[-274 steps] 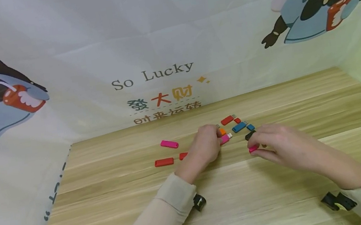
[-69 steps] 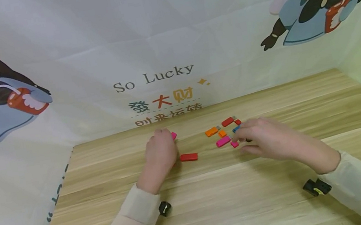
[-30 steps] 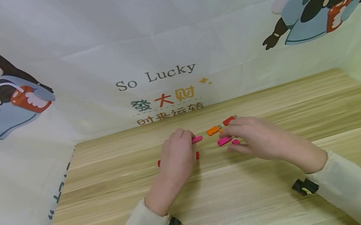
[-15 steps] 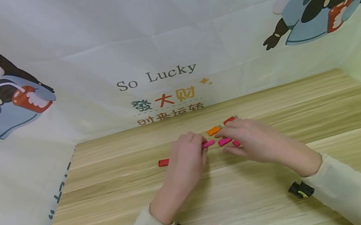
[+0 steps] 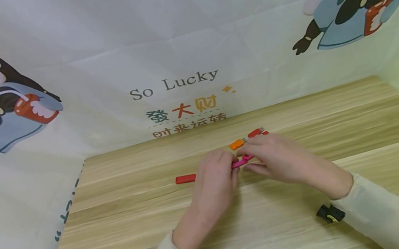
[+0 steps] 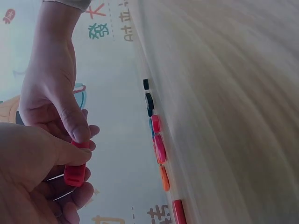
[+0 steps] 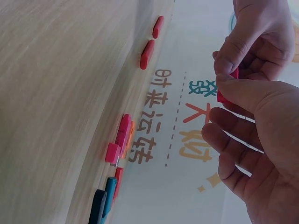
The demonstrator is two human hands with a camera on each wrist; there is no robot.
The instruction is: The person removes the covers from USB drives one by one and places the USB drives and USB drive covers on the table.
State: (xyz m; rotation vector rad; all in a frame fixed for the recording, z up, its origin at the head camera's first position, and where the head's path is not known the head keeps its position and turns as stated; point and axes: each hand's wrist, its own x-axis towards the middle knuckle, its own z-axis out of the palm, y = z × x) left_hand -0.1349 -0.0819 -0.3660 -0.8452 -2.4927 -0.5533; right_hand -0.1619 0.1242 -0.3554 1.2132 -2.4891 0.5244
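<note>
Both hands had drawn together since half a second before: the left hand (image 5: 216, 174) had carried its pink USB stick (image 5: 240, 162) rightward until the stick met the fingers of the right hand (image 5: 272, 157), and the loose pink pieces that had lain between the hands were no longer visible in the head view.

Beneath them lay a pale wooden surface (image 5: 342, 127), boxed in on three sides by white printed cloth (image 5: 102, 61) bearing cartoon figures, the words "So Lucky" and Chinese characters.

The left hand's fingers were curled, thumb and fingers pinching one end of the pink USB stick, which was lifted off the surface. The right hand's thumb and forefinger pinched the other end, its remaining fingers loosely bent below. In the left wrist view the stick (image 6: 74, 172) showed as a short reddish-pink bar caught between the two thumbs.

Just beyond the right hand's fingertips lay an orange stick (image 5: 237, 144) and, a little farther, a red stick (image 5: 255, 132) with its metal plug showing. Out to the left of the left hand a red cap (image 5: 185, 178) lay flat. The wrist views showed more pieces near the right hand that the hands hid from the head camera: a pink stick (image 7: 124, 128) with a pink cap (image 7: 112, 153) beside it, a blue piece (image 7: 110, 189) and a black piece (image 7: 97, 205).
</note>
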